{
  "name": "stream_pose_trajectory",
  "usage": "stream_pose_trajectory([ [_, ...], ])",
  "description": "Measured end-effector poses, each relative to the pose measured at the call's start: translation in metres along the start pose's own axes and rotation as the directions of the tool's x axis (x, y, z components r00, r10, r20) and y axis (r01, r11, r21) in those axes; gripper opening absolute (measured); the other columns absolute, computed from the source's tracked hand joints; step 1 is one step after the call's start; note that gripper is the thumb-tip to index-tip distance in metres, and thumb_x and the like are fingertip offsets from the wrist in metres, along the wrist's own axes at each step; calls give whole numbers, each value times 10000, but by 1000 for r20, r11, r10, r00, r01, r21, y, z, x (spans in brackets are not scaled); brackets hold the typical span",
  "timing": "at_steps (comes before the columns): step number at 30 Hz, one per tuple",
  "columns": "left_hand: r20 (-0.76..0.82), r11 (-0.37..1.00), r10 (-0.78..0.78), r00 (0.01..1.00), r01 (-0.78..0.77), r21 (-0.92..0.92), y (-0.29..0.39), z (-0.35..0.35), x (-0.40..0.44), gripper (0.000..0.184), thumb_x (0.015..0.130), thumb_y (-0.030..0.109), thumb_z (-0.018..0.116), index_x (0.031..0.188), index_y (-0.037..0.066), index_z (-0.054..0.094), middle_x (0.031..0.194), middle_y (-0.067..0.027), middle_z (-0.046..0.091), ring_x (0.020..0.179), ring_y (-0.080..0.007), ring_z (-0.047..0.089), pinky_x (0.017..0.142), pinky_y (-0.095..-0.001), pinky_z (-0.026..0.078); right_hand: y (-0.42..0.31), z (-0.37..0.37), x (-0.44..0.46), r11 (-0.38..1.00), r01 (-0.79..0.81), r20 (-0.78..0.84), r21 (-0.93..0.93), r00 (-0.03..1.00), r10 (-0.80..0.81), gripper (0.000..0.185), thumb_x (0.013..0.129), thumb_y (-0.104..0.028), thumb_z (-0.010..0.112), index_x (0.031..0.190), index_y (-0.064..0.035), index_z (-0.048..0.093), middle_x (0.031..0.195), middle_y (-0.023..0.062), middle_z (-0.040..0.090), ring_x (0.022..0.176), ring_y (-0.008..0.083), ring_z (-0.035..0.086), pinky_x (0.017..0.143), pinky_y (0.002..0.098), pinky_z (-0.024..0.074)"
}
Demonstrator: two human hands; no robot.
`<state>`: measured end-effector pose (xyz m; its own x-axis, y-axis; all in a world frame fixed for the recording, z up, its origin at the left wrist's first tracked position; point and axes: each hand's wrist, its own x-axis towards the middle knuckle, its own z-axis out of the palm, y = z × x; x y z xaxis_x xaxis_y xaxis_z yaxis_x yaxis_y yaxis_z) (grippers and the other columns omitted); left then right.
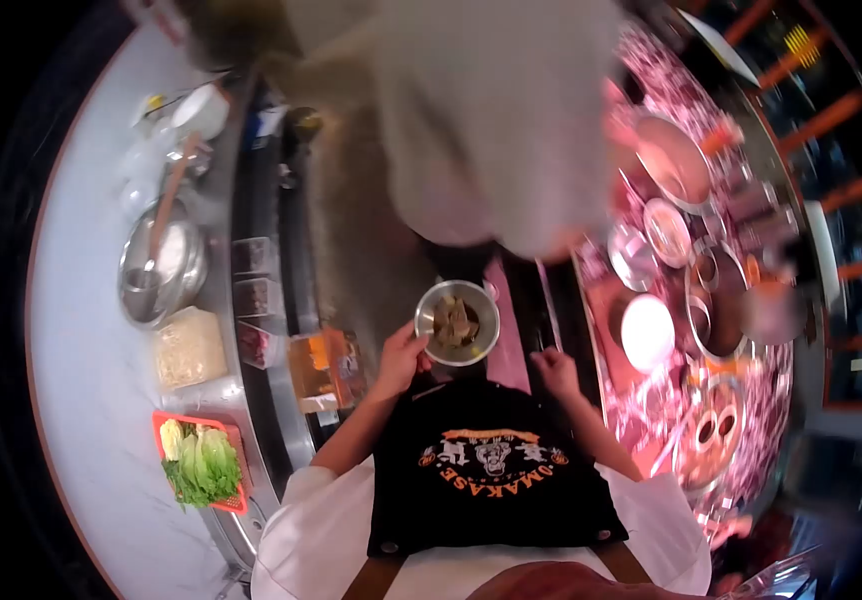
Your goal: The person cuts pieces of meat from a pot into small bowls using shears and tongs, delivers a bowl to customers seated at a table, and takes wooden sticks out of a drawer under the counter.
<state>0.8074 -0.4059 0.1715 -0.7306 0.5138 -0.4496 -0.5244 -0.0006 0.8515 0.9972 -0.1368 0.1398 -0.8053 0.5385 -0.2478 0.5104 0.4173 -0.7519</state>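
Note:
My left hand (405, 357) grips the rim of a round metal bowl (492, 318) in front of my black apron. Inside the bowl lie brownish pieces (457, 322) of food, their kind unclear, and a small yellow bit near the wall. Thumb and fingers sit at the bowl's left side. My right hand (556, 372) is apart from the bowl, beside the dark edge of the right-hand counter. Its fingers look loosely curled, and nothing shows in them.
Another person in pale clothing (491, 120), blurred, stands close ahead. On the left counter are a red basket (244, 497) of leafy greens, a bag (189, 348) and metal bowls (141, 310). The right counter carries a white plate (648, 334), a large pan (676, 165) and several other dishes.

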Motion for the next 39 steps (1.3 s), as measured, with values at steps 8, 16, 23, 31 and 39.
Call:
stream_pose_trajectory([
  [8,-218,996,56,974,-69,-50,102,-130,64,325,919,110,510,1240,93,557,652,-18,603,468,-61,519,416,-191,387,-156,144,141,957,57,432,285,883,-182,148,911,-125,558,962,0,619,773,49,628,679,110,592,620,239,477],
  [16,-219,995,75,973,-87,-46,195,-190,221,315,925,103,502,1235,60,535,623,-22,603,463,-60,523,407,-180,372,-225,169,236,937,-116,545,330,834,-88,231,922,-199,580,1083,-34,606,932,50,631,871,102,582,771,251,459],
  [23,73,995,63,995,-69,77,306,-193,430,298,929,60,471,1219,33,527,628,-37,602,459,-69,531,412,-181,396,-328,151,330,741,-215,337,636,941,-17,314,922,-199,582,1170,-8,561,1098,89,606,1035,134,564,930,283,427],
  [31,232,999,-23,972,16,33,429,-171,608,341,926,55,467,1263,41,515,648,-52,615,463,-69,522,415,-184,391,-401,131,498,790,-111,143,602,989,30,313,927,-131,575,1203,9,531,1047,89,643,956,132,599,866,256,460],
  [39,305,989,-31,952,-15,147,558,-175,839,263,926,93,501,1171,46,583,666,-43,611,452,-68,510,402,-185,389,-490,149,795,685,-42,-255,727,910,327,92,923,-118,559,910,-28,572,752,7,592,643,78,543,580,218,423],
])
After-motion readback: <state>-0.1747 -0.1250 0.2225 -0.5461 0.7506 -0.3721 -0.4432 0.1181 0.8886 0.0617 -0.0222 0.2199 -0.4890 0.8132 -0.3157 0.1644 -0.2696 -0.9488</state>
